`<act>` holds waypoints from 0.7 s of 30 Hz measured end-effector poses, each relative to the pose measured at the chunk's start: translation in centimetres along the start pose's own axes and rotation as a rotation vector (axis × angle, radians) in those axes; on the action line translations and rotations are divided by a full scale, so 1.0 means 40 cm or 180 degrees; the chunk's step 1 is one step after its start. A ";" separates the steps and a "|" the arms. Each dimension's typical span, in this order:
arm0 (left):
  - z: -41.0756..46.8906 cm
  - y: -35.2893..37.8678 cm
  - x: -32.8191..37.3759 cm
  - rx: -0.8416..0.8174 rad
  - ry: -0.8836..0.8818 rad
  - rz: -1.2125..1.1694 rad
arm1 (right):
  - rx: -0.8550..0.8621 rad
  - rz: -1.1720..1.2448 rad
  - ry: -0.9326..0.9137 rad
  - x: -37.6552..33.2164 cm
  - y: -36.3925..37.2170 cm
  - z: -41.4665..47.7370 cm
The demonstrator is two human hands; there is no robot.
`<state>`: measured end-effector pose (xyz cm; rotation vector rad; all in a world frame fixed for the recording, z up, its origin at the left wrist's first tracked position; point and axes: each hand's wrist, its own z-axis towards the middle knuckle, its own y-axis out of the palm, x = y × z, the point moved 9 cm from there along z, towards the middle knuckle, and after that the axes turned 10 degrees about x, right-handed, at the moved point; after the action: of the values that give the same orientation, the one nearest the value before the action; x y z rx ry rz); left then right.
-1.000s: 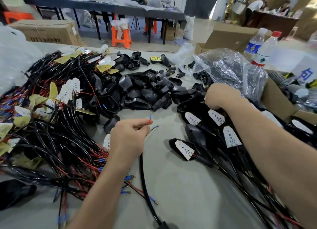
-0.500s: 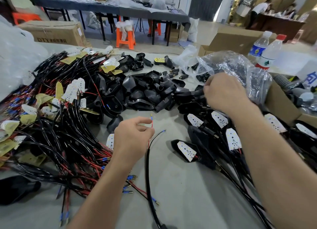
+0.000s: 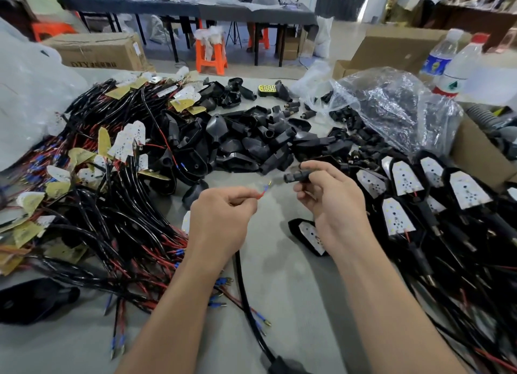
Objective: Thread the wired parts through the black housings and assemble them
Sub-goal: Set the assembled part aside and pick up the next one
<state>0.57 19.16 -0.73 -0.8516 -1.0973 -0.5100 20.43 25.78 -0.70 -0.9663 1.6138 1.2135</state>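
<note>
At my far left the wire pile is cut off by the frame. Above the tabletop my left hand pinches a red wire in curled fingers, its cable hidden beneath the wrist. Just beside it, my right hand grips a blurred housing, half covered.

2 bottles are standing far right behind a plastic bag, while an orange stool is sitting on the floor near a box.
</note>
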 end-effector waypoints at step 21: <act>-0.007 0.017 -0.005 -0.0258 0.0039 -0.0058 | -0.0820 -0.0649 -0.0492 -0.031 0.036 -0.012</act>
<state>1.14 19.35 -1.21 -0.9088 -1.0798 -0.5775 19.38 25.74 0.95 -1.1382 1.2269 1.3387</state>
